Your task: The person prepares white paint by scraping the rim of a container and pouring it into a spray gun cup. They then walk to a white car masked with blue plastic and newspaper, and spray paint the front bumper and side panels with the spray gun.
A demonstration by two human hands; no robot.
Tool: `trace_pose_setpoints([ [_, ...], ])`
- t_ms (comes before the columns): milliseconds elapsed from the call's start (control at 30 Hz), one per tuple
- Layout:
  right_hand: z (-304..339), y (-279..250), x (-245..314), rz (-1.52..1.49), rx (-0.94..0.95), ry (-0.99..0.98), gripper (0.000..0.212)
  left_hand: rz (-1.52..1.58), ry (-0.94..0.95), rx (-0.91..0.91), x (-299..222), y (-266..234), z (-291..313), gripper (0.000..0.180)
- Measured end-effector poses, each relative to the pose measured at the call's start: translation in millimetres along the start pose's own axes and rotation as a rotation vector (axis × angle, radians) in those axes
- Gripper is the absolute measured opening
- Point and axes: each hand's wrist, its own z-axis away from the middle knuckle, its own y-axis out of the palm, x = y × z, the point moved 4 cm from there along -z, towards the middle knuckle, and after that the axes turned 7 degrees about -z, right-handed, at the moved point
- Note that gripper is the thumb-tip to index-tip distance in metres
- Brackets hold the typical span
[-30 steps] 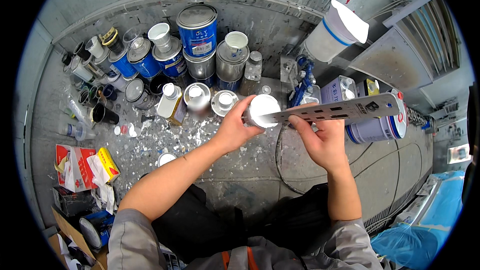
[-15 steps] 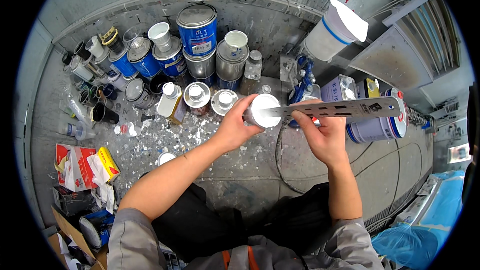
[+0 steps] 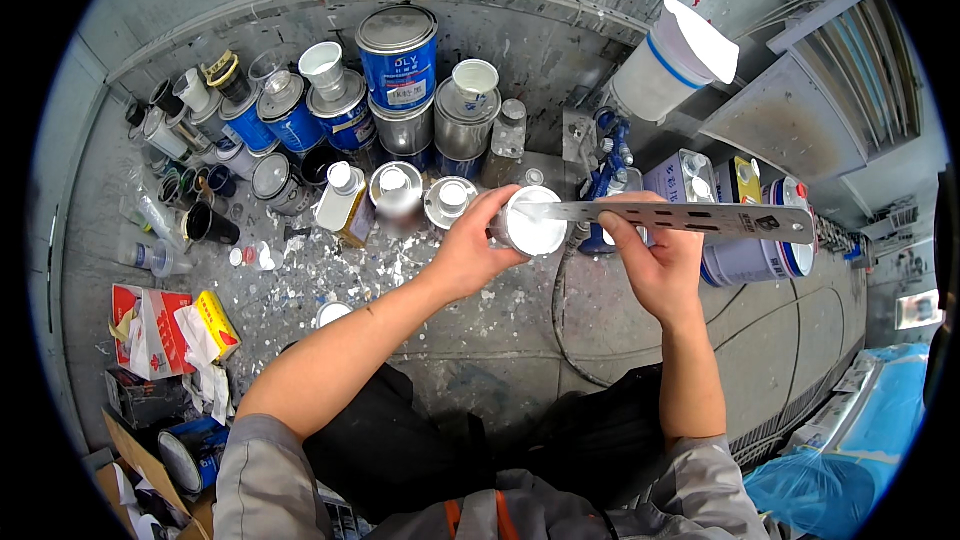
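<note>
My left hand (image 3: 474,248) is wrapped round a cup of white paint (image 3: 541,232), its mouth facing up toward me. In my right hand (image 3: 655,265) is a long flat metal mixing ruler (image 3: 740,220) with slots along it. The ruler lies nearly level across the view, its left end reaching into the cup and its far end sticking out to the right past my hand. How deep the tip sits in the paint I cannot tell. Just left of the cup stand metal cans with white caps, the nearest being a round silver can (image 3: 452,202).
Blue and silver paint cans (image 3: 398,60) line the wall, some topped with cups. A spray gun (image 3: 612,145) with a white cup (image 3: 665,65) hangs on the right above lidded pails (image 3: 755,262). A hose (image 3: 560,320) crosses the floor. Boxes (image 3: 150,330) lie at left.
The ruler has swung slightly, its outer end shifting right and lower, and my right hand has moved a little to the right. My left hand still holds the cup in almost the same place.
</note>
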Motion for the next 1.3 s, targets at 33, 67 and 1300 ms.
trace_pose_setpoints([
  [33, -0.7, -0.7, -1.1, 0.026, 0.006, -0.012, 0.009, -0.015, 0.013, -0.004, -0.2, -0.6, -0.1, 0.082],
  [67, -1.2, -1.9, -3.1, 0.053, 0.012, -0.023, 0.009, -0.029, 0.028, -0.008, -0.5, -0.7, -0.4, 0.082],
  [1300, 6.7, 9.3, -5.7, -0.101, 0.101, 0.061, 0.012, -0.076, -0.023, -0.014, 4.2, -2.5, -2.2, 0.083],
])
